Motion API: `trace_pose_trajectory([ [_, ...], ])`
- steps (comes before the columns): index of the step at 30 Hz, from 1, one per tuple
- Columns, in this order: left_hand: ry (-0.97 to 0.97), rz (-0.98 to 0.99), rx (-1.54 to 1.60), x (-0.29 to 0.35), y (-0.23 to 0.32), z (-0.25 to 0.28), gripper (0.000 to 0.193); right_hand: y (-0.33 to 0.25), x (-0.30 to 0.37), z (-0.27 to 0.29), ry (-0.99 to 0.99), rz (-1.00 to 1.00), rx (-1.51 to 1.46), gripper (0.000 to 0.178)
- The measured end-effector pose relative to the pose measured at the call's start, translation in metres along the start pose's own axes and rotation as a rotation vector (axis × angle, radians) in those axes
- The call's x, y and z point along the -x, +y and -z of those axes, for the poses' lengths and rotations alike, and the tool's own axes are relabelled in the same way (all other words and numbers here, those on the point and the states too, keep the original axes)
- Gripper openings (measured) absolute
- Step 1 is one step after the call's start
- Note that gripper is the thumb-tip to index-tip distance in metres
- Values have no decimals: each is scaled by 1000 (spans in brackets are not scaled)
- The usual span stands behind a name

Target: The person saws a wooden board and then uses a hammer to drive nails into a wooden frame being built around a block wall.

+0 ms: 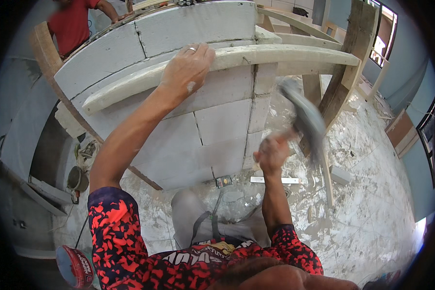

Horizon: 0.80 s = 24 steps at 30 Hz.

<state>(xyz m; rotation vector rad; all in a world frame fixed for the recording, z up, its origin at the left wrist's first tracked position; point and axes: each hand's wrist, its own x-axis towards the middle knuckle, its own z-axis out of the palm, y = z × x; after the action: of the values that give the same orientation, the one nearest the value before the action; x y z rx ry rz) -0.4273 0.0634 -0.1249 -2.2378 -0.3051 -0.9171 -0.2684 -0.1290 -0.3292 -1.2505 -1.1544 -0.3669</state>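
Observation:
A long, pale wooden board [285, 54] runs level across the front of a light grey block wall [222, 116]. My left hand [188, 67] is closed over its upper edge, left of the middle, fingers curled behind it. To the right, lower than the board and apart from it, my right hand [274, 151] grips the handle of a hammer [308, 116]. Motion smears the hammer's grey head, so its exact shape is hard to make out. The board's right end meets an upright timber post [345, 87].
Another person in a red shirt [71, 26] stands behind the wall at the far left. A white bar [275, 180] and a grey block [340, 175] lie on the dusty, splattered floor. A bucket [77, 179] stands at left; a red-labelled container [75, 267] sits near my left side.

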Motion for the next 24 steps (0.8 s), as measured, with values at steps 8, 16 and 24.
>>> trace_pose_trajectory([
  [8, -1, 11, -14, -5, 4, -2, 15, 10, -39, -31, 36, 49, 17, 50],
  [16, -42, 23, -38, 1, 1, 2, 17, -36, -22, 1, 230, 348, -479, 37],
  [24, -83, 46, -21, -1, 5, -1, 15, 11, -32, -40, 68, -94, 2, 37],
])
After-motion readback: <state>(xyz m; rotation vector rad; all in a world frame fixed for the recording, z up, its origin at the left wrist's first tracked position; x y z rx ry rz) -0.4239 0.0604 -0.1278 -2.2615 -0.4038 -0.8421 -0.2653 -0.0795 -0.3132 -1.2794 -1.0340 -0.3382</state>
